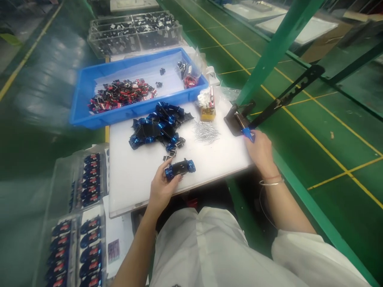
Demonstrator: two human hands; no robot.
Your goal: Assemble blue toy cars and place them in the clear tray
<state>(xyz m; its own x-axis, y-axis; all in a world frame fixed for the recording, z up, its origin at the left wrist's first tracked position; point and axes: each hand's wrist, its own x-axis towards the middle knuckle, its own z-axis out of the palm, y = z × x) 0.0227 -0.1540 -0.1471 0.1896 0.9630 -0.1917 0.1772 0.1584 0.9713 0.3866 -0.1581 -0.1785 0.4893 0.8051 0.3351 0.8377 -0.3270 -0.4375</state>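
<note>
My left hand (161,186) grips a blue and black toy car body (180,169) by its left end, near the front edge of the white table. My right hand (261,150) is closed around the blue handle of a soldering iron (248,134), whose metal shaft points into a black stand (234,121) on the table's right side. Beyond the left hand lie small black and silver parts (171,153). A heap of blue and black car bodies (157,127) sits behind them. Thin silver wire pieces (206,132) are piled between the heap and the stand.
A blue tray (89,120) at the back holds many red and black parts. Near it is a yellow box (208,114) with white material on top. Clear trays of car bodies (91,179) stand lower left. A green post (277,48) rises on the right.
</note>
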